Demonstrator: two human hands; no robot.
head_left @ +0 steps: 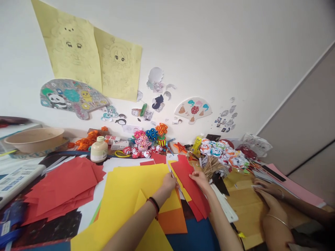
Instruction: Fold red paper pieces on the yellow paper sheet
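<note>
My left hand (pixel 170 182), on a wrist with a dark band and a red bracelet, is closed around a slim grey tool that looks like scissors (pixel 170 168); the fingers hide most of it. It is at the edge of a yellow strip of paper (pixel 185 190). My right hand (pixel 199 178) pinches the edge of a long red paper (pixel 184 170), which overlaps that strip. Large yellow sheets (pixel 119 188) spread under my left forearm, with an orange sheet (pixel 174 221) below them.
Red sheets (pixel 65 184) lie stacked at left, near a cream glue bottle (pixel 98 150). Pipe-cleaner flowers (pixel 142 139) and a bundle of wooden sticks (pixel 210 168) stand at the back. At right are another person's hands (pixel 268 190) over the wooden table (pixel 244 212).
</note>
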